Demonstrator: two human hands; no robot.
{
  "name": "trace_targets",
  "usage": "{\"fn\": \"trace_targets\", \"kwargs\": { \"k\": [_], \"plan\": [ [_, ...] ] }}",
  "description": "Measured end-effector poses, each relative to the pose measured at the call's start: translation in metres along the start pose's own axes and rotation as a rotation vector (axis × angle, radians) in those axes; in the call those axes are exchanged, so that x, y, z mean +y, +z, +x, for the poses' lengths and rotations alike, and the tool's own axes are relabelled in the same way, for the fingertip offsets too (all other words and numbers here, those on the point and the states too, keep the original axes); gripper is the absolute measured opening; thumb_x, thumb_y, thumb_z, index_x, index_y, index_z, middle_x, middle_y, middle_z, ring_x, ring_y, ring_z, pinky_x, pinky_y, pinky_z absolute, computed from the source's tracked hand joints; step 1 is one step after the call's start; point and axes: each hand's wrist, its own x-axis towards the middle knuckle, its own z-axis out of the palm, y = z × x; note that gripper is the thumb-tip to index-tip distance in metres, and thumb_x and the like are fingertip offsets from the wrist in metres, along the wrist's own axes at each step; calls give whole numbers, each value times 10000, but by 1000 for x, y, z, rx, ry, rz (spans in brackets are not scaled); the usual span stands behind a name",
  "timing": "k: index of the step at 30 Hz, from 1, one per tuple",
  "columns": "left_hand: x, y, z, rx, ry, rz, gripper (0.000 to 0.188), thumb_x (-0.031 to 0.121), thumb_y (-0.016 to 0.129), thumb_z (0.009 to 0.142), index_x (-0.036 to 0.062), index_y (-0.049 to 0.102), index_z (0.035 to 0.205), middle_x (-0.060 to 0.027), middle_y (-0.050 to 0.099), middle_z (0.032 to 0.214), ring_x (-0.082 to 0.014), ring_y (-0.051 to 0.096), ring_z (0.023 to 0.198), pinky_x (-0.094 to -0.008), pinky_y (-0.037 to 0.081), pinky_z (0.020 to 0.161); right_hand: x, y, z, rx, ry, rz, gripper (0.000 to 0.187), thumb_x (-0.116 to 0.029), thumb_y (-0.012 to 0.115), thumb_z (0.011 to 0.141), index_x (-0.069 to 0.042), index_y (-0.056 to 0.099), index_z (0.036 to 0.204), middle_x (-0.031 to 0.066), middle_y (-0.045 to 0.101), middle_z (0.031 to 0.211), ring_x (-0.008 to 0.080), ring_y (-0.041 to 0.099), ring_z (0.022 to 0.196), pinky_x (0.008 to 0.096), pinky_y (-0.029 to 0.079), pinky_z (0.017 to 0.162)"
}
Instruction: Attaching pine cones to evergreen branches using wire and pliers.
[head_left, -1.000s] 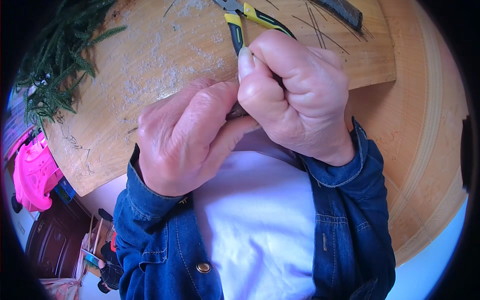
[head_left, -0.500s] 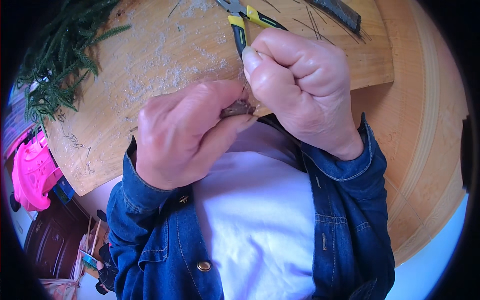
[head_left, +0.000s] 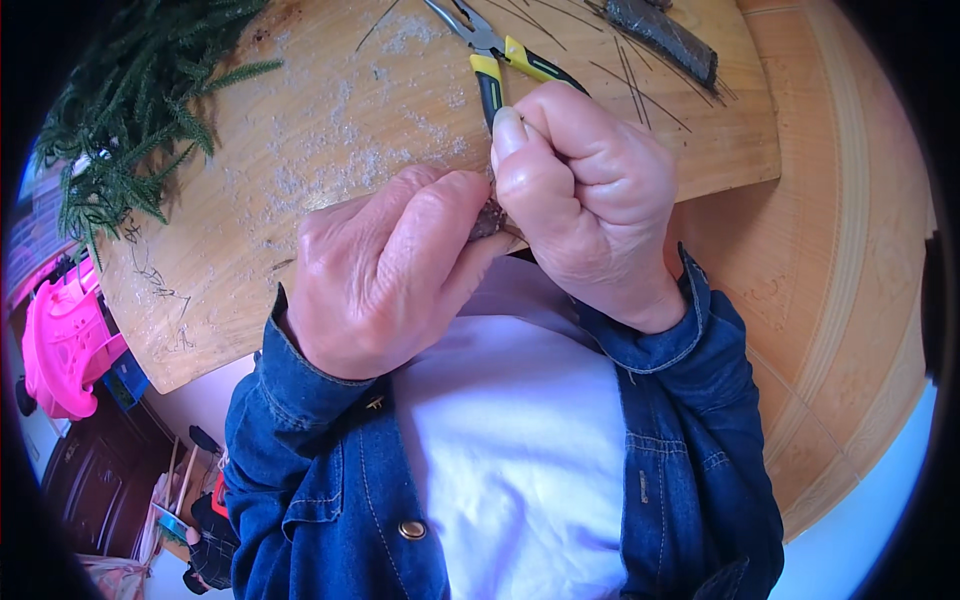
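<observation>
My left hand (head_left: 385, 265) is curled around a small brown, rough-surfaced piece (head_left: 487, 220), mostly hidden behind the fingers. Close against it, my right hand (head_left: 595, 190) makes a fist with the thumb pressed on the index finger. Whatever is pinched there is too thin and too covered to make out. Both hands hover over the near edge of the wooden table (head_left: 230, 300), almost touching each other. Just beyond the right thumb lie pliers (head_left: 487, 42) with yellow and black handles, their jaws pointing away.
Green artificial pine branches (head_left: 130, 130) lie at the left of the table. Clear, glittery bits (head_left: 330, 150) are scattered over the middle. Thin dark wires (head_left: 630, 80) and a dark, wrapped bundle (head_left: 665, 40) lie at the far right. A bright pink plastic item (head_left: 65, 340) is off the table's left side.
My right hand has shifted slightly left and down, and the left hand has turned so its fingers cover more of the brown piece. The view has moved a little, showing more of the pliers.
</observation>
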Motion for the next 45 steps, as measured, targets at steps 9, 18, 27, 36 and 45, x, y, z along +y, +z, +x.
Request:
{"fn": "trace_targets", "kwargs": {
  "k": [9, 18, 27, 36, 45],
  "plan": [
    [-5, 1, -11, 47, -23, -129, 329, 145, 764, 672, -13, 610, 917, -128, 593, 724, -278, 604, 594, -332, 487, 519, -7, -3, -1, -51, 34, 40, 122, 0, 546, 863, 3, 548, 742, -14, 478, 584, 40, 412, 532, 224, 356, 474],
    [-9, 5, -9, 13, -5, -59, 316, 162, 765, 684, -15, 606, 893, -118, 572, 707, -276, 592, 573, -346, 484, 518, -1, -4, -4, -50, 57, 35, 118, -4, 547, 868, 0, 552, 750, -19, 467, 592, 38, 400, 535, 223, 346, 473],
    [-3, -3, -10, -22, -30, -100, 221, 106, 670, 813, -28, 574, 961, -126, 581, 723, -245, 594, 557, -323, 490, 535, -3, -5, -2, -61, 32, 60, 95, 6, 540, 873, 7, 555, 779, -9, 477, 587, 49, 420, 519, 223, 352, 467],
    [13, 9, -20, 198, -467, -860, 201, 128, 465, 973, -43, 545, 1043, -96, 627, 840, -127, 588, 641, -276, 482, 595, 5, 0, -5, 7, -277, -59, 48, 71, 514, 818, 44, 520, 778, 48, 494, 568, 131, 462, 454, 283, 362, 424],
    [5, 5, -19, 35, -483, -887, 178, 106, 478, 957, -27, 570, 1033, -95, 588, 843, -164, 562, 714, -258, 447, 650, 3, -6, 0, -30, -501, -172, 80, 89, 533, 715, 20, 492, 724, 86, 472, 578, 213, 430, 434, 325, 360, 412]
  ]
}}
